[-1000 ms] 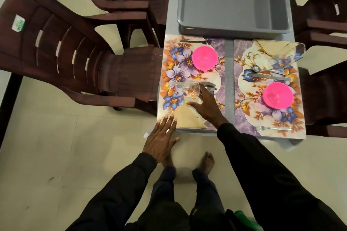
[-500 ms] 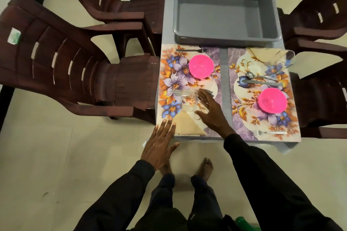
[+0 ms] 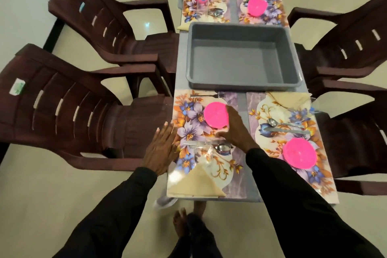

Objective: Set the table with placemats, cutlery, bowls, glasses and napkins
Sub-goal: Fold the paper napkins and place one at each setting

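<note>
My right hand [image 3: 236, 132] against pink bowl [image 3: 215, 114] right rim, grip unclear; left hand [image 3: 161, 148] flat, fingers straight, at placemat [image 3: 188, 111] edge; fork [image 3: 207, 95] lies crosswise, tines right.

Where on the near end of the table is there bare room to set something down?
The grey tub is empty inside. A narrow bare strip of table runs between the near-left placemat and near-right placemat. The near-left is crowded: bowl, spoon, glass, napkin, with the right hand beside the bowl.
</note>
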Tool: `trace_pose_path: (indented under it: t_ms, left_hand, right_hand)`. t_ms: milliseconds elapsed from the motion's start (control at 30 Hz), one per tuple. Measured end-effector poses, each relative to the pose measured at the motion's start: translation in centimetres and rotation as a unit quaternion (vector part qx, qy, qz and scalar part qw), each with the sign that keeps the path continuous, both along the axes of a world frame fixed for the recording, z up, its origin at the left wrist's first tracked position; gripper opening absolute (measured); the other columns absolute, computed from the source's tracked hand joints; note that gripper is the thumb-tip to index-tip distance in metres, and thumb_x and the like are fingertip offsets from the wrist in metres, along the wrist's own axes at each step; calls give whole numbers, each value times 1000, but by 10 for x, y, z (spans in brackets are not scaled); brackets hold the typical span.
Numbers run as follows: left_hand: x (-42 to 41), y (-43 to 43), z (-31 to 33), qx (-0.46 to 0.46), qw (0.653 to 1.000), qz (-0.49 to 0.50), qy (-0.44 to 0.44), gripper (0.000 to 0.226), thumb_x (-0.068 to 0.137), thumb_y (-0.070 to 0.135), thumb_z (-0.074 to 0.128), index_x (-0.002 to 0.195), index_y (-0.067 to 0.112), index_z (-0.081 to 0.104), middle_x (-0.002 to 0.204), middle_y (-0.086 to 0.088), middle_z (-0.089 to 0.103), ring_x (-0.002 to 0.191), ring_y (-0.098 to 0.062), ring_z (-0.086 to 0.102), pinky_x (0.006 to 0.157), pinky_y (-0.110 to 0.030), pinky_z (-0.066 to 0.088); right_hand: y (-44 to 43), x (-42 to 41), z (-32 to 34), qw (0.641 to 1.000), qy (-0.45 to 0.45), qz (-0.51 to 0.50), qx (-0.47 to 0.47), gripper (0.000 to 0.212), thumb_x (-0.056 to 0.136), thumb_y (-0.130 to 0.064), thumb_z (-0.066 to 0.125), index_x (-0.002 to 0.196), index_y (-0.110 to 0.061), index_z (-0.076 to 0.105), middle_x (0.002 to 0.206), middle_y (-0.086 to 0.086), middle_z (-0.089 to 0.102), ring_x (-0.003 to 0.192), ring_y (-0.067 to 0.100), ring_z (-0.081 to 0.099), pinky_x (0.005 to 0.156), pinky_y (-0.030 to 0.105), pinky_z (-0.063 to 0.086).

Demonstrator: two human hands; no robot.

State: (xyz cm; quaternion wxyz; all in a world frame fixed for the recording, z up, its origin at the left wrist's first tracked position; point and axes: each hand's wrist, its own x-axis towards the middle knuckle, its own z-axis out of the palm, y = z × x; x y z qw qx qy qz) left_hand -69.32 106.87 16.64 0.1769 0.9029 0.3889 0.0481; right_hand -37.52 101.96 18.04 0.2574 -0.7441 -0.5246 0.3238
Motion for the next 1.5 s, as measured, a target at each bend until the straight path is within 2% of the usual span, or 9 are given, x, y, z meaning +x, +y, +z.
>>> trace_pose_path:
  t_ms: [167,333,467,767,1000,1167,1267,1367,1500]
  left_hand:
    - [35,58,2,24,997,-64,48,67,104,42,36,160,7,28,167,-14,26,157,-32,19,128,-49,15]
    - [76,103,-9,27,994,-86,68,72,102,31,52,161,5,20,167,-18,24,155,-34,23,127,-45,12]
    - [104,121,-26,20,993,-76,84,69,108,19,41,164,13,3,171,-6,-1,159,-24,0,130,-40,6]
    - [121,131,-44,4,993,-76,87,64,112,31,38,162,13,2,169,-8,-1,158,-26,0,129,-44,8]
    - [118,137,-47,6,994,-81,76,62,111,39,26,163,12,7,171,-10,6,158,-28,4,129,-45,11]
    - [100,125,-46,11,998,-54,16,63,110,29,39,163,8,12,171,-11,7,159,-25,5,128,-39,8]
    - [82,118,-49,-15,999,-34,26,66,108,41,27,163,9,13,171,-12,13,158,-25,10,129,-43,15]
    - [69,116,-48,-35,997,-35,61,72,106,42,35,164,9,7,171,-10,5,159,-26,5,129,-43,8]
    - [54,112,-38,-54,994,-70,58,76,101,41,40,163,9,8,171,-14,12,159,-29,9,128,-50,16]
  right_hand:
    - [9,-2,-10,999,15,0,44,105,74,-23,90,156,-15,24,156,8,36,137,14,35,110,35,36]
    - [14,1,-21,998,29,11,63,106,77,-22,88,156,-31,19,158,-2,32,143,11,33,111,32,37]
    - [14,3,-20,998,50,0,47,110,79,-31,87,159,-32,11,162,-2,27,144,6,27,111,31,31]
    - [14,23,-27,998,43,24,31,124,74,-31,91,160,-33,2,168,-7,15,154,10,15,123,46,27]
    - [11,24,-13,997,47,43,37,113,79,-46,83,160,-32,5,167,-13,14,153,3,12,123,25,16]
    - [14,47,-21,991,-128,38,-7,99,87,4,71,161,-24,10,168,6,17,155,20,17,118,47,37]
    - [25,54,-16,977,-180,111,-32,89,94,-32,69,162,-16,14,168,7,10,156,20,7,124,44,25]
    - [32,60,-22,965,-202,162,-42,95,88,-70,41,161,-13,18,168,8,8,156,23,4,126,44,18]
    - [35,62,-32,956,-220,185,-61,100,85,-79,34,160,-15,20,168,11,13,156,26,8,123,50,25]
